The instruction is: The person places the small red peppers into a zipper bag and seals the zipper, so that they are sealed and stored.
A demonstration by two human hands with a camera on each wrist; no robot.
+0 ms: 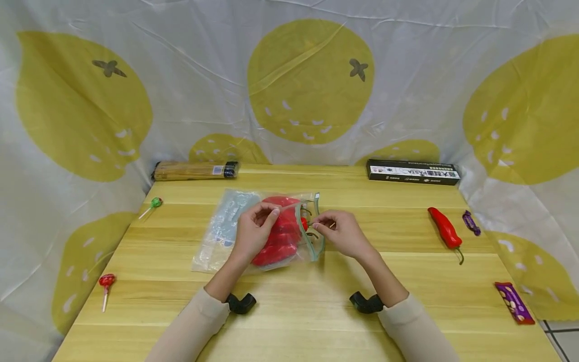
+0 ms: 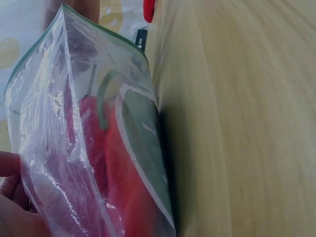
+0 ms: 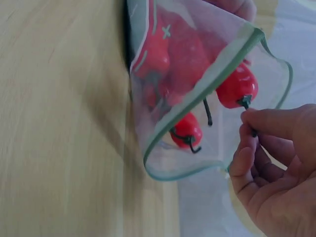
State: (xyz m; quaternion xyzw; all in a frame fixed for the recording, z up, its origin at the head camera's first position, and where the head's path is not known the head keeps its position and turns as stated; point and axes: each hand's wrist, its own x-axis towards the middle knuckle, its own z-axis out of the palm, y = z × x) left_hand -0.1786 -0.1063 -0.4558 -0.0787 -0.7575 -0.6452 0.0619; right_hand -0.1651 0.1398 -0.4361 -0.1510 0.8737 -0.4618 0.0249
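Note:
A clear zip bag (image 1: 212, 246) with a green-edged mouth lies on the table, its mouth open toward the right. Several red peppers (image 3: 185, 59) are inside, stems facing the opening. My left hand (image 1: 254, 226) pinches the bag's upper film near the mouth; in the left wrist view, fingers (image 2: 9, 165) show at the film's edge. With thumb and fingertips, my right hand (image 3: 276, 158) pinches the dark stem of one red pepper (image 3: 237, 88) at the mouth. That pepper's body is within the opening. Another pepper (image 3: 186, 132) sits lower in the mouth.
At right lie a loose red pepper (image 1: 445, 229), a small purple wrapped candy (image 1: 471, 223) and a purple snack bar (image 1: 514, 303). A green lollipop (image 1: 156, 202) and red lollipop (image 1: 107, 280) lie left. Behind are a wrapped bundle of sticks (image 1: 192, 171) and black pasta box (image 1: 413, 172).

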